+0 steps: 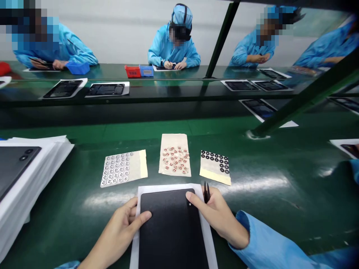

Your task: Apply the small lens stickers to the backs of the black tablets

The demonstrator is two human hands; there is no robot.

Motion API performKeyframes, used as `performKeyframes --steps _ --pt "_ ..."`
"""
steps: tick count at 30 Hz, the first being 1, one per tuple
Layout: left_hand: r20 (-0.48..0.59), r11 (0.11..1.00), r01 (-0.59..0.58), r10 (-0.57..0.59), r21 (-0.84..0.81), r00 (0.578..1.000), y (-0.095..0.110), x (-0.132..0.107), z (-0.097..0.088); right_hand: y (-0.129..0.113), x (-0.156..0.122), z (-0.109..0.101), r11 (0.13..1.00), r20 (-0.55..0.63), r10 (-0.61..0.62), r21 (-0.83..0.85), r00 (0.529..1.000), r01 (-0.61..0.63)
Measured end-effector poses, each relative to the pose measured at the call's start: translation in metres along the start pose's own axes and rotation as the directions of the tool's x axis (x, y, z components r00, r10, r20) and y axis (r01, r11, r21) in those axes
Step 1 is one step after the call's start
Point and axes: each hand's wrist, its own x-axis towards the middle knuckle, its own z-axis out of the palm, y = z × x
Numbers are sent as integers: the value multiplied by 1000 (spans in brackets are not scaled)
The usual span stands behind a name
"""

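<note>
A flat black tablet back cover [171, 231] lies on a white sheet [209, 244] in front of me. My left hand [125, 224] grips its left edge together with the sheet, thumb on top. At the upper right corner my right hand [214, 211] pinches the cover, thumb beside a small hole, and black tweezers [206, 192] stick up from the same hand. Beyond the cover lie three backing sheets: one with square-ringed stickers [116, 168], one with small reddish pieces [175, 158], and one with black rings [215, 166].
At left stands a stack of white sheets [42, 190] with a dark tablet cover [17, 164] on top. A raised shelf [168, 87] crosses the bench, carrying dark frames on paper. A green post [294, 97] slants at right. Several co-workers in blue sit opposite, near red [132, 71] and blue [146, 71] bins.
</note>
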Motion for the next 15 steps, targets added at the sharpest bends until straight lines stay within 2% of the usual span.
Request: performKeyframes --steps 2,4,8,10,13,15 --pt "1 999 -31 31 9 1000 -1 0 2 2 -1 1 1000 -58 -3 -20 998 2" --pt "0 999 -46 46 11 999 -1 0 2 0 -1 0 1000 -60 -8 -24 998 7" --pt "18 999 -41 41 -20 999 -2 4 -2 -10 -2 -7 999 110 -37 -20 993 39" --pt "10 998 -62 62 -26 998 -2 5 -3 -14 -3 -9 998 139 -47 -42 989 53" --pt "-27 992 -124 124 -4 992 -5 -5 2 -7 -9 -11 994 35 -30 -105 999 33" --pt "-15 985 -175 175 8 984 -14 -16 11 8 -10 -11 991 -21 22 -131 1000 -24"
